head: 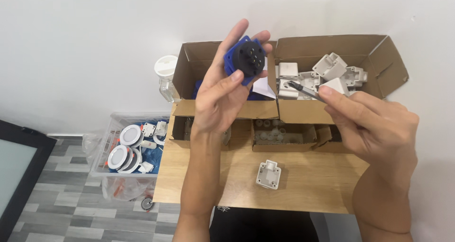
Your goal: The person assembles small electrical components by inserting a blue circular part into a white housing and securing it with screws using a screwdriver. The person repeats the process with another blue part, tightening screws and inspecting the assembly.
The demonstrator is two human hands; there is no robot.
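Held up over the worktop [303,190], the blue socket [247,58] with its black round face sits in the left hand [222,97], fingers clamped round its square rim. It looks like hard, light plastic, stiff and not fragile; the flange edges give the surest hold. At three o'clock of it, the right hand [374,123] pinches a thin screwdriver [305,90]. Behind stand two open brown cardboard boxes [332,76], the right one holding white housings [332,71]. One white cover [268,174] lies at six o'clock.
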